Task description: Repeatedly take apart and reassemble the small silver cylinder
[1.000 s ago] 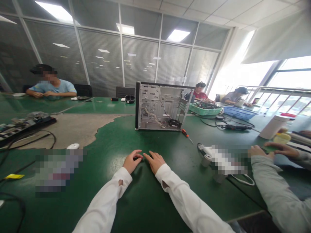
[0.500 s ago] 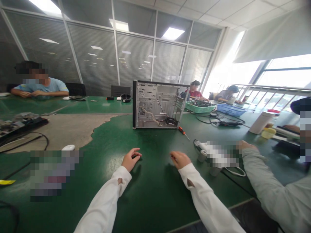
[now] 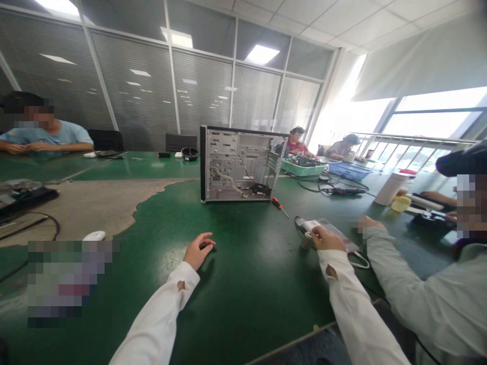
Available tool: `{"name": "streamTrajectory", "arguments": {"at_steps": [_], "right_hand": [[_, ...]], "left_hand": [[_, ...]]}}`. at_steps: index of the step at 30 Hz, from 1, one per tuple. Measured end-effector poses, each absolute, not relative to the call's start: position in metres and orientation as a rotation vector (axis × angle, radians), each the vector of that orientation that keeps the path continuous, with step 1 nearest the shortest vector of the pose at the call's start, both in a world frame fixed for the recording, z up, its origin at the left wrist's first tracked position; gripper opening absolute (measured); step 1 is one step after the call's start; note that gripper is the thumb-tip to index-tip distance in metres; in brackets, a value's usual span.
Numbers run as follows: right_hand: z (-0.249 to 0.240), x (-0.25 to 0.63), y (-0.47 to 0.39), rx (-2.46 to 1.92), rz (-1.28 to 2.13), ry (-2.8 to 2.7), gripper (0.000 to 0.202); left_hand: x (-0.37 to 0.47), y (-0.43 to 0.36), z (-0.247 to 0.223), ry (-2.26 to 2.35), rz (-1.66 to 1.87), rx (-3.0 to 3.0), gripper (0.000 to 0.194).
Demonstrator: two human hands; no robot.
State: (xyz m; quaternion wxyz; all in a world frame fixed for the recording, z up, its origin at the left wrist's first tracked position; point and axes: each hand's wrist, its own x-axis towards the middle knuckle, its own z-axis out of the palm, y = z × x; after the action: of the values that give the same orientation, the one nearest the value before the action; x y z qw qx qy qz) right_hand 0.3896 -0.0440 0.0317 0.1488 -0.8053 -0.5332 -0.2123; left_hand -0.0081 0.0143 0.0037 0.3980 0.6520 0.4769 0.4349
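My right hand reaches to a small whitish cylinder, with the fingertips bent together at its top. The hand partly hides it. Under and beyond that hand lies a flat, pale item with a white cable. My left hand hovers low over the green table, fingers spread and nothing in them. Farther ahead an opened computer case stands upright, its inside showing metal bays and loose wires. A screwdriver with an orange and black handle lies by its lower right corner.
At my right a co-worker's sleeve rests close to the pale item. A white bottle, a green basket and a blue basket stand farther right. A white mouse lies left. Several people sit around the table.
My right hand has moved right, from above the bare tabletop to the small whitish cylinder. My left hand keeps nearly the same pose. The view has turned slightly right.
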Motion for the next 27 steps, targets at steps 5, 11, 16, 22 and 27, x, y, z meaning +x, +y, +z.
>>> {"name": "streamTrajectory", "arguments": {"at_steps": [5, 11, 16, 22, 27], "right_hand": [[0.033, 0.388, -0.041, -2.344, -0.558, -1.528, 0.014], [0.035, 0.386, -0.042, -2.348, -0.584, -1.544, 0.015], [0.031, 0.388, -0.042, -2.338, -0.544, -1.553, 0.018], [0.033, 0.391, -0.042, -2.392, -0.441, -1.597, 0.019], [0.036, 0.392, -0.054, -2.371, -0.554, -1.508, 0.025]], "left_hand": [[-0.008, 0.014, 0.005, 1.21, 1.084, 1.662, 0.037], [-0.007, 0.013, 0.006, 1.203, 1.091, 1.649, 0.036], [-0.007, 0.014, 0.005, 1.194, 1.102, 1.653, 0.036], [-0.007, 0.014, 0.005, 1.189, 1.096, 1.648, 0.038], [-0.007, 0.013, 0.006, 1.22, 1.088, 1.64, 0.038]]}}
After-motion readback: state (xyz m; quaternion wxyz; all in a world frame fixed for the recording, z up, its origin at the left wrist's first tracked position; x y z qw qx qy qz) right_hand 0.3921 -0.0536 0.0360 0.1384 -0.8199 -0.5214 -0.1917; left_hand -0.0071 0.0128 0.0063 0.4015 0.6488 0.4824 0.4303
